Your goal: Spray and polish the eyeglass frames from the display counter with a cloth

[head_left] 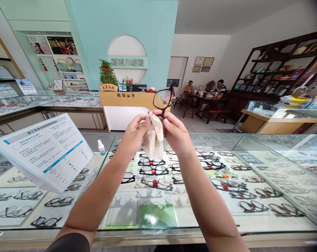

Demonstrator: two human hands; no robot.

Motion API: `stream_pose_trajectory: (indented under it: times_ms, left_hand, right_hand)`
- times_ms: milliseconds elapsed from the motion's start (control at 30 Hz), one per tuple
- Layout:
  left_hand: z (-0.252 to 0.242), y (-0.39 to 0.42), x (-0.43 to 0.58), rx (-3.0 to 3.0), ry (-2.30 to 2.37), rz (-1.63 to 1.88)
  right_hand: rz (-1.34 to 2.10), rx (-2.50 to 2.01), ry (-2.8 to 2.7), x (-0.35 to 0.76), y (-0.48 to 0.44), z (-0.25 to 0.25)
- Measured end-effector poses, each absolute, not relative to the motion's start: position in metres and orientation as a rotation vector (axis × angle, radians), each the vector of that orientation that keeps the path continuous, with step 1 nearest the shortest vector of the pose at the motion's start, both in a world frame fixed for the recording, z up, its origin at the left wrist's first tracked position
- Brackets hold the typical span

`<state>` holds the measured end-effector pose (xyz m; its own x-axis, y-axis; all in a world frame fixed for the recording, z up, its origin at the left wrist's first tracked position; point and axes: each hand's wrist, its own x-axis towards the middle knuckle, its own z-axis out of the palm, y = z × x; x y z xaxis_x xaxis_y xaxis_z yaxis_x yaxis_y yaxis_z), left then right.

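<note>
Both hands are raised together above a glass display case. My left hand point(136, 133) is closed on a cream cloth point(155, 140), which hangs down between the hands. Dark-framed glasses point(163, 99) stand up on end, one lens above the fingertips and the other lens mostly hidden by the cloth and fingers. My right hand point(176, 133) grips the glasses around their lower part, its thumb and fingers beside the cloth.
Rows of glasses point(153, 170) lie inside the glass case point(200, 229). A printed sign point(45, 150) and a small white bottle point(101, 147) stand on the left. Behind are a counter point(126, 115) and two people point(220, 87) sitting at a table.
</note>
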<state>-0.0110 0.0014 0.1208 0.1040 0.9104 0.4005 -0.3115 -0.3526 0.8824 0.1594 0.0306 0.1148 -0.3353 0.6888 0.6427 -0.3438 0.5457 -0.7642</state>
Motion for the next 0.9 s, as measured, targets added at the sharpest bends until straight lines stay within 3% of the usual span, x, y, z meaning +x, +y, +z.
stream_pose_trajectory:
  times_ms: [500, 900]
  left_hand:
    - [0.1202, 0.0018, -0.0081, 1.226, 0.701, 1.540]
    - [0.1199, 0.0003, -0.0067, 1.165, 0.641, 1.429]
  right_hand:
    - [1.030, -0.212, -1.433, 0.1609, 0.0324, 0.1159]
    - [1.093, -0.280, -1.618, 0.1637, 0.0290, 0.1167]
